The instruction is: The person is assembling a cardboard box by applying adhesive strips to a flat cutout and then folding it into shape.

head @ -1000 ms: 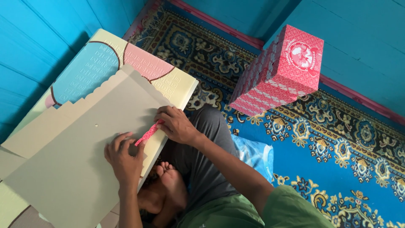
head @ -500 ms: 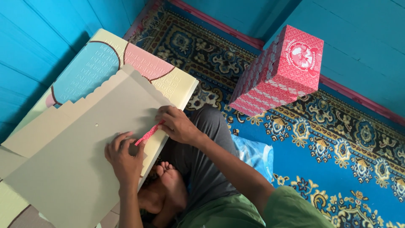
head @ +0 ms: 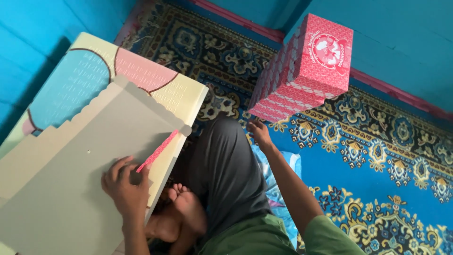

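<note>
Grey cardboard sheet (head: 71,189) under left hand (head: 123,189); one pink box stack (head: 302,71).

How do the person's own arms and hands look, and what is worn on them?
Both hands are bare: no gloves, rings, watch or bracelet show on the left hand or the right hand. The forearms are bare too. A green short sleeve covers the right upper arm, ending above the elbow. The left arm's upper part is out of view, so its sleeve cannot be told.
</note>
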